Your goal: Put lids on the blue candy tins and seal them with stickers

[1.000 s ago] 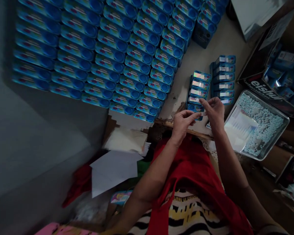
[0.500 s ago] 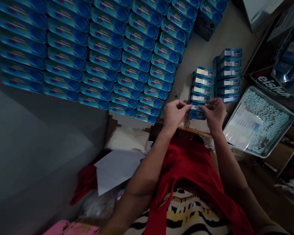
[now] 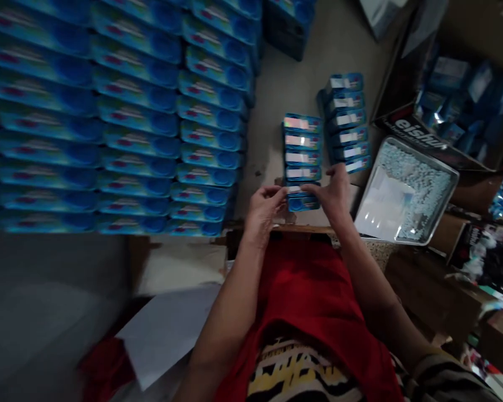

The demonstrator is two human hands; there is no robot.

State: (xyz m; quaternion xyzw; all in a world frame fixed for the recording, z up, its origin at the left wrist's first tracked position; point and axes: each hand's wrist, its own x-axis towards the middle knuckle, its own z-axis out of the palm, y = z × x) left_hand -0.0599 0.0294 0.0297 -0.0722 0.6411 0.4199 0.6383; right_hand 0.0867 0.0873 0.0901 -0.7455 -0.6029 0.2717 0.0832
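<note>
A short row of blue boxes (image 3: 302, 173) lies on the table before me, most with a shiny label strip across the top. My left hand (image 3: 262, 212) is closed, thumb and forefinger pinched at the left end of a small pale label (image 3: 294, 190) over the second box from the near end. From the other side my right hand (image 3: 335, 192) rests its thumb on that label's right end, its fingers apart and raised. The nearest box (image 3: 304, 203) shows no strip. Beside the right fingertips runs a second row of labelled blue boxes (image 3: 347, 134).
Stacked blue boxes (image 3: 138, 134) fill the left. A metal tray (image 3: 438, 223) at the right holds a label sheet (image 3: 379, 209) and many pale blue bits (image 3: 421, 192). Behind it stands a carton (image 3: 419, 131) of blue packs. White paper (image 3: 167, 329) lies below the table's front edge.
The view has swung so that everything but the stacks sits further left. Both hands stay at the same box; my right fingers have spread a little from the thumb.
</note>
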